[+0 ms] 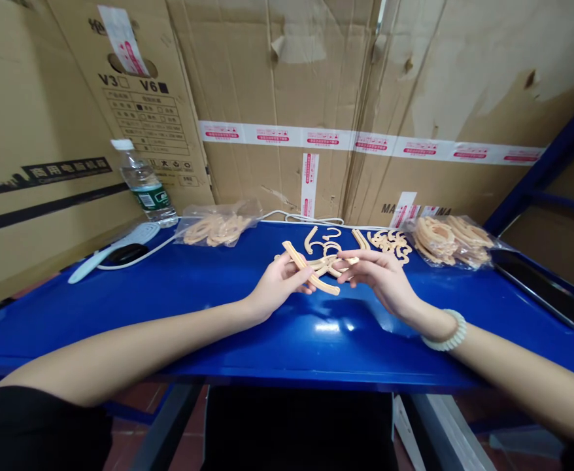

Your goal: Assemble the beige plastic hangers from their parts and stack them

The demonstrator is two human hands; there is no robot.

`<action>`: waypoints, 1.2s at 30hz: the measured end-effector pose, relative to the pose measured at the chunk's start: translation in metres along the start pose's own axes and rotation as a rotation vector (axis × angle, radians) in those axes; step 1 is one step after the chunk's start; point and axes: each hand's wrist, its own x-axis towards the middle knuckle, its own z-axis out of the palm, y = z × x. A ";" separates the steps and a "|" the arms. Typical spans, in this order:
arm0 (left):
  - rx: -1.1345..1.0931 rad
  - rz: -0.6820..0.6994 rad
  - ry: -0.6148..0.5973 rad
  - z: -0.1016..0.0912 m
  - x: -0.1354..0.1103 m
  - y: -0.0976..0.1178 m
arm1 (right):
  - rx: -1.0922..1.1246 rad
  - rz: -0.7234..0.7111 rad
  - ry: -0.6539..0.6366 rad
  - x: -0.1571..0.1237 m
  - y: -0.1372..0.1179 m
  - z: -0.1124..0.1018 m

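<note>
Over the middle of the blue table (pixel 179 307), my left hand (pixel 280 284) pinches a long curved beige plastic piece (pixel 311 278) between thumb and fingers. My right hand (pixel 382 278), with a pale bead bracelet at the wrist, grips the other side of a small cluster of beige plastic parts (pixel 331 263) joined to that piece. Both hands are closed on this assembly just above the tabletop. Loose beige hook-shaped pieces (pixel 316 239) lie right behind the hands.
A pile of loose beige parts (pixel 389 242) and a clear bag of them (pixel 451 241) lie at the right rear; another bag (pixel 216 229) sits at the left rear. A water bottle (pixel 144 186), a pale hand fan (pixel 120 248) and a black tray (pixel 546 291) stand nearby. Cardboard boxes wall the back.
</note>
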 end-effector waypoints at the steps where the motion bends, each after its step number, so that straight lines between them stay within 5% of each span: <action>1: 0.018 0.017 0.004 0.000 0.000 0.000 | 0.054 0.037 -0.014 0.000 0.000 0.002; 10: 0.216 0.189 -0.021 0.000 -0.010 0.006 | 0.154 0.063 0.117 -0.001 0.004 0.006; 26: 0.328 0.234 0.009 -0.004 -0.013 0.004 | 0.115 0.354 -0.249 0.010 0.005 -0.018; 36: 0.353 0.271 -0.010 -0.005 -0.014 0.000 | 0.177 0.377 -0.296 0.011 0.012 -0.018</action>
